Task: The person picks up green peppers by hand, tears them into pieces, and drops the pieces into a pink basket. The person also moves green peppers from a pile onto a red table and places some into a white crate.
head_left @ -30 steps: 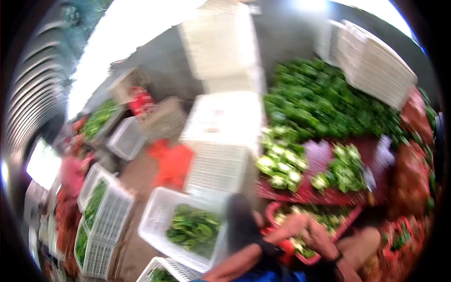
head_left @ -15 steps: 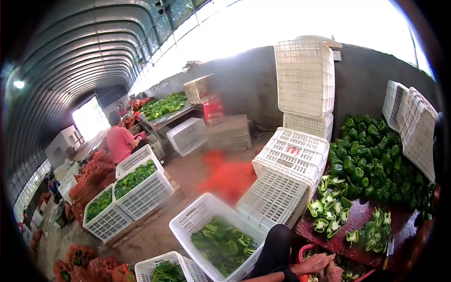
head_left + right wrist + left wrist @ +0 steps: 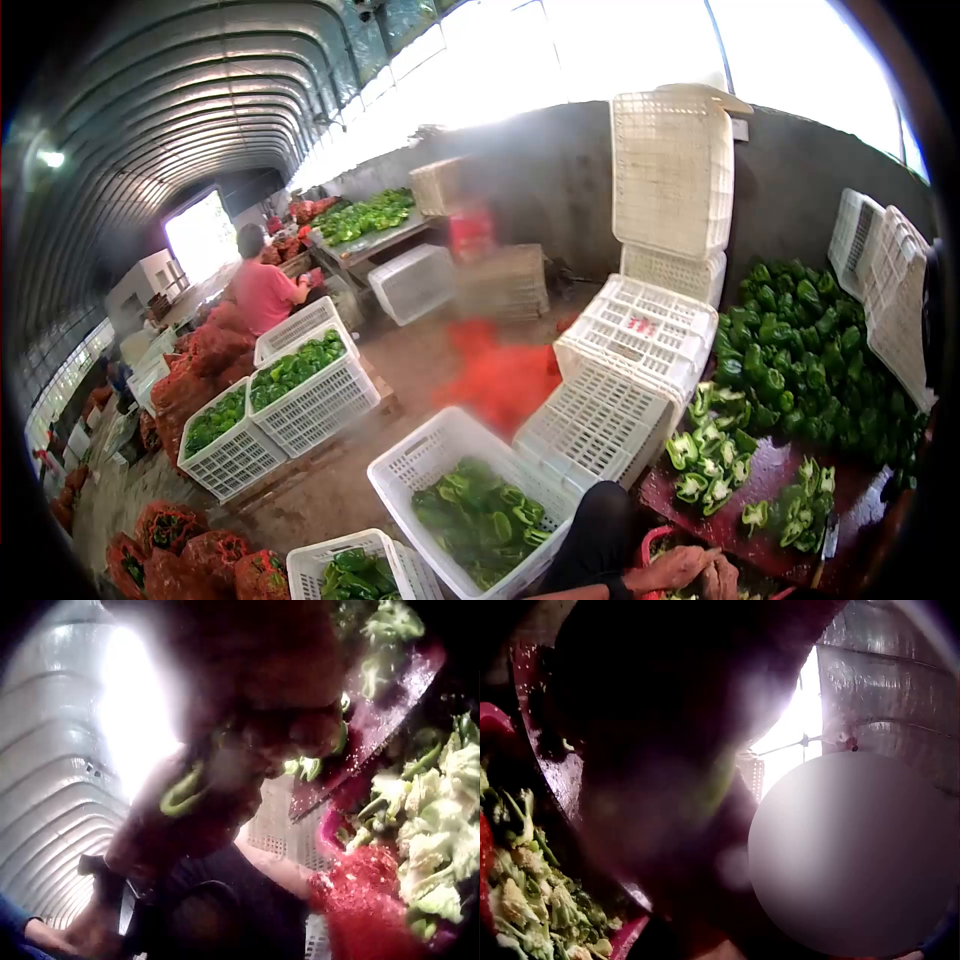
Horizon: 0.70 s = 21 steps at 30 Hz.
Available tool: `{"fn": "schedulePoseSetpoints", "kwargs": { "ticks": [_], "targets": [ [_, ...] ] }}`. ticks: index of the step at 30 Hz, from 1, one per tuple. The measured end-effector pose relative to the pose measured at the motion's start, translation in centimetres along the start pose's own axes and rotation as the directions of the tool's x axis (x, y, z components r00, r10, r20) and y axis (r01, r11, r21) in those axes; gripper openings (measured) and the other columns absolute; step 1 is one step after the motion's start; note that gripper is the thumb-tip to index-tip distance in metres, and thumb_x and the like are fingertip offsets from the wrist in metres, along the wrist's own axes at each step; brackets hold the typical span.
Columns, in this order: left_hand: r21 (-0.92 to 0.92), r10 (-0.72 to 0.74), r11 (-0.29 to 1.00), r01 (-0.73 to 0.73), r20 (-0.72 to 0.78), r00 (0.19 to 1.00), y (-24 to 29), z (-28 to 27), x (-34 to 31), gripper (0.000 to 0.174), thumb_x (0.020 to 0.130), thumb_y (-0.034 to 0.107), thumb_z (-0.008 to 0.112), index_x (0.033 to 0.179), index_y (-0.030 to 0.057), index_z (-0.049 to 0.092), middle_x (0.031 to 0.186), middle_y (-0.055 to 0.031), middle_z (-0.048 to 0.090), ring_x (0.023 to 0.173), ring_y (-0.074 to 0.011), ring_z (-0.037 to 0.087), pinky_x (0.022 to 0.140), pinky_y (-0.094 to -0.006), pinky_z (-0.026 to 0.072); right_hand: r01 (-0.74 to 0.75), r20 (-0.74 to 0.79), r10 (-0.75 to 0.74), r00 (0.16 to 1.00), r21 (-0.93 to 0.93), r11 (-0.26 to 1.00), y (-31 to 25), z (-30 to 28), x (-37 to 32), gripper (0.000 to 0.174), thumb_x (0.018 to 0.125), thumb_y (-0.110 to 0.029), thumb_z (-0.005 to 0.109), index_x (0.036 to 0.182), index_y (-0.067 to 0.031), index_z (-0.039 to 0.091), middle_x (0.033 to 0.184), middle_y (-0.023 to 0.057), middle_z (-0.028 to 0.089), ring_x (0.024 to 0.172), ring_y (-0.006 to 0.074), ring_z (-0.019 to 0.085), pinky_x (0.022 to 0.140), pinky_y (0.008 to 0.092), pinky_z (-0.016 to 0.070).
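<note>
My left hand (image 3: 672, 568) and right hand (image 3: 718, 577) meet at the bottom of the head view, over a red basin (image 3: 648, 548). A green pepper piece (image 3: 184, 793) shows between them in the right wrist view, gripped by my left fingers. The curled fingers of my right hand (image 3: 255, 682) close on the pepper from the other side. The hands hide most of it. In the left wrist view my hand is a dark shape, and pale pepper cores (image 3: 547, 907) lie in the basin below.
Halved peppers (image 3: 710, 460) and a knife (image 3: 829, 540) lie on a red board (image 3: 765, 455), before a heap of whole peppers (image 3: 810, 340). A white crate (image 3: 400, 470) of cut peppers stands left of my knee. A person (image 3: 262, 290) sits farther back.
The head view has swung left and up, bringing the long shed and seated person into clear sight. My hands stay together over the basin, now at the lower edge.
</note>
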State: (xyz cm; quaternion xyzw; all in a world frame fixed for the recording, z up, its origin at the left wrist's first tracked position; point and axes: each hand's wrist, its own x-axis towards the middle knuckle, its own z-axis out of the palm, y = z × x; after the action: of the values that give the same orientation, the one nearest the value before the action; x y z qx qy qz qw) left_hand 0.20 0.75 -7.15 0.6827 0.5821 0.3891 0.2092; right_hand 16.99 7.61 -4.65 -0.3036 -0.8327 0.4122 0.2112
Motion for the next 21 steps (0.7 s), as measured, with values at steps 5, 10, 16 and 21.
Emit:
{"fn": "schedulePoseSetpoints", "kwargs": {
  "ticks": [5, 10, 16, 21],
  "targets": [
    [-0.260, 0.339, 0.901, -0.348, -0.078, 0.937, -1.2, -3.0, 0.7, 0.031, 0.096, 0.015, 0.050, 0.119, -0.0006, 0.064, 0.114, -0.0146, 0.066, 0.104, -0.0320, 0.061, 0.094, -0.0386, 0.0494, 0.508, 0.033, -0.513, 0.858, -0.204, 0.837, -3.3, -2.4, 2.5, 0.037, 0.078, -0.021, 0.074, 0.106, -0.0002, 0.061, 0.099, 0.0188, 0.066, 0.088, 0.0402, 0.064, 0.076, 0.0449, 0.0531],
    [-0.449, -0.037, 0.890, 0.072, 0.086, 0.996, 2.0, -4.8, 0.1, 0.032, 0.104, 0.022, 0.046, 0.117, -0.0005, 0.064, 0.103, -0.0113, 0.068, 0.094, -0.0233, 0.066, 0.083, -0.0349, 0.0536, -0.394, 0.291, 0.283, 0.914, 0.802, 0.448, -5.5, -2.7, 0.5, 0.034, 0.096, -0.033, 0.049, 0.104, -0.0020, 0.060, 0.077, 0.0108, 0.061, 0.058, 0.0219, 0.054, 0.054, 0.0333, 0.0470],
    [-0.679, -0.288, 0.625, 0.386, 0.258, 0.922, 7.5, -8.7, 1.1, 0.043, 0.107, 0.035, 0.041, 0.120, -0.0007, 0.061, 0.092, -0.0088, 0.069, 0.070, -0.0159, 0.066, 0.056, -0.0250, 0.0523, -0.316, 0.252, 0.306, 0.918, 0.931, 0.183, -6.2, -2.8, 0.4, 0.042, 0.100, -0.038, 0.042, 0.110, -0.0023, 0.061, 0.069, 0.0083, 0.059, 0.044, 0.0158, 0.045, 0.043, 0.0331, 0.0424],
    [-0.551, -0.019, 0.832, 0.059, 0.078, 0.997, 6.4, -7.2, 1.7, 0.043, 0.106, 0.037, 0.042, 0.118, 0.0008, 0.061, 0.086, -0.0071, 0.068, 0.063, -0.0143, 0.064, 0.044, -0.0234, 0.0460, -0.156, 0.102, 0.359, 0.928, 0.980, 0.122, -6.4, -3.6, 0.2, 0.044, 0.100, -0.039, 0.041, 0.106, -0.0019, 0.063, 0.067, 0.0059, 0.059, 0.044, 0.0152, 0.046, 0.043, 0.0324, 0.0415]
  ]
}}
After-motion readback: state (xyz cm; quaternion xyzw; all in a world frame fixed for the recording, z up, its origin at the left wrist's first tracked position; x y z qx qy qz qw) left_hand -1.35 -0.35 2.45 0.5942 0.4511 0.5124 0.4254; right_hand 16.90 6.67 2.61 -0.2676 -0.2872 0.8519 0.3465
